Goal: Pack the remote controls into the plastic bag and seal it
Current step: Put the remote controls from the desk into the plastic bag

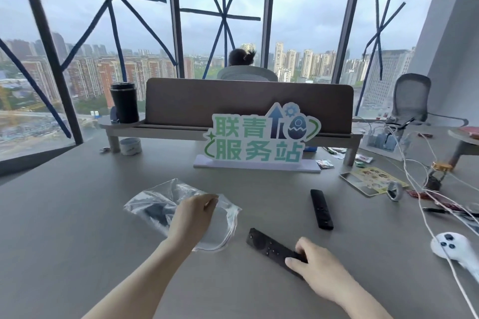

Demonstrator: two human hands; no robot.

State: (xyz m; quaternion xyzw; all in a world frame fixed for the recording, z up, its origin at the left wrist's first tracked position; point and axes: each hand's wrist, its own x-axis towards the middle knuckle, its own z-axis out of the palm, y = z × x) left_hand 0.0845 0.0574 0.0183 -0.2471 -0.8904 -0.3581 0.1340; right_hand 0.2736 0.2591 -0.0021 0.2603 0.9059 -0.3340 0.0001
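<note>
A clear plastic zip bag (158,202) lies on the grey table, its mouth toward the right, with a dark object showing through its left part. My left hand (193,217) pinches the bag's upper edge near the mouth. A black remote (269,245) lies at a slant just right of the bag, and my right hand (317,265) grips its near end. A second black remote (321,208) lies apart, further back and right, untouched.
A green-lettered sign (259,141) stands behind the bag. At the right are white cables (425,204), a white controller (451,245), a tape roll (395,190) and a sticker sheet (373,180). A black tumbler (124,102) sits on a desk shelf. A person sits beyond the divider.
</note>
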